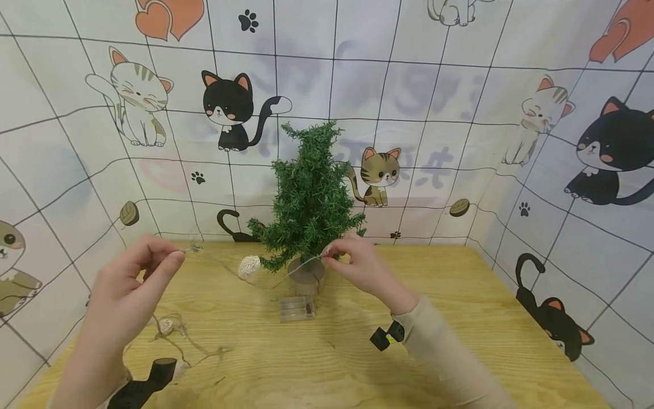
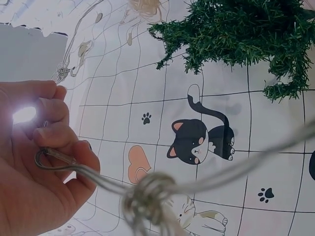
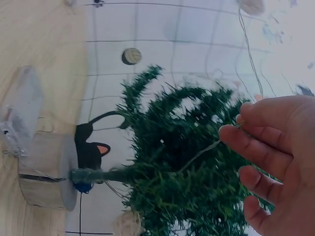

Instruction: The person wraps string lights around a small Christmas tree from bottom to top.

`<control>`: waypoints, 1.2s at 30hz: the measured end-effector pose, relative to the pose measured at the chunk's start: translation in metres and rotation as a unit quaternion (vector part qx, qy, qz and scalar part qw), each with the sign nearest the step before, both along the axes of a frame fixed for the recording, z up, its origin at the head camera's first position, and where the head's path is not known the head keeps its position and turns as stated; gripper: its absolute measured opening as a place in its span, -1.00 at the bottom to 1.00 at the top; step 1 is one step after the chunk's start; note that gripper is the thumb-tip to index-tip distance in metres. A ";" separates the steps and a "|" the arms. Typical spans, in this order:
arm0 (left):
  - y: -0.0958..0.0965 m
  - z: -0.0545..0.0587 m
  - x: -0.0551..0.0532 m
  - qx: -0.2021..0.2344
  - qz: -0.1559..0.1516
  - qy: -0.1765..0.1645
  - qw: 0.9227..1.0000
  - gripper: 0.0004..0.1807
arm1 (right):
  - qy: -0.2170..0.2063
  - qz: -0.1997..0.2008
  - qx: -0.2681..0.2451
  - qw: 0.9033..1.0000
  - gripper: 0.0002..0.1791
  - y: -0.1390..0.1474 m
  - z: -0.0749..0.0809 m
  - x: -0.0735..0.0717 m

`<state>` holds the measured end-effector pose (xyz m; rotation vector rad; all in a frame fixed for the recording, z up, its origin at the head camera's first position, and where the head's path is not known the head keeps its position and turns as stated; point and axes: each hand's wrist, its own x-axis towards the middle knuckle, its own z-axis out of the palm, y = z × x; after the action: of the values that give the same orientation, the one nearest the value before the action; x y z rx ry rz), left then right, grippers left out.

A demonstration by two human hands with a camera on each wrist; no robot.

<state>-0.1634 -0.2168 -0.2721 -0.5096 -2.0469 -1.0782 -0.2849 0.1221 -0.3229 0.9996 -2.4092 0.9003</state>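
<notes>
A small green artificial Christmas tree (image 1: 311,187) stands upright on a round wooden base (image 1: 306,278). In front of it, a thin light string (image 1: 278,281) sags between both hands. My left hand (image 1: 128,289) pinches the string at the left; in the left wrist view, a bright light (image 2: 24,115) glows against its fingers and a blurred knot (image 2: 147,196) is close to the camera. My right hand (image 1: 357,264) pinches the string between thumb and index finger, beside the tree's lower right branches. A white woven ball (image 1: 249,267) hangs on the string left of the base.
A clear plastic box (image 1: 297,308), seemingly a battery case, lies before the base. More string with another woven ball (image 1: 166,326) rests on the wooden table (image 1: 434,352) near my left wrist. Cloth printed with cats (image 1: 434,96) encloses the table's back and sides.
</notes>
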 end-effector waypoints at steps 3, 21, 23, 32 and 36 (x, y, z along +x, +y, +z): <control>-0.003 0.000 0.001 0.007 0.007 0.000 1.000 -0.89 | 0.057 0.003 0.052 0.997 -0.91 -0.007 -0.004 0.003; -0.009 0.003 -0.001 0.021 0.025 -0.004 0.999 -0.94 | 0.213 0.154 -0.109 0.959 -0.82 -0.052 -0.021 0.045; -0.009 0.003 -0.001 0.020 0.021 -0.001 1.000 -0.93 | 0.169 0.230 -0.070 0.956 -0.86 -0.068 -0.029 0.057; -0.007 0.003 -0.001 0.020 0.008 -0.009 1.000 -0.91 | -0.221 0.256 0.113 0.934 -0.26 -0.144 -0.073 0.054; -0.005 0.002 0.000 0.027 0.006 -0.011 1.000 -0.88 | -0.276 0.282 0.141 0.908 -0.09 -0.172 -0.086 0.045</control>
<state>-0.1637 -0.2221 -0.2705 -0.4596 -2.0310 -1.1338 -0.2398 -0.0497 -0.4086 1.8264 -2.8169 1.1684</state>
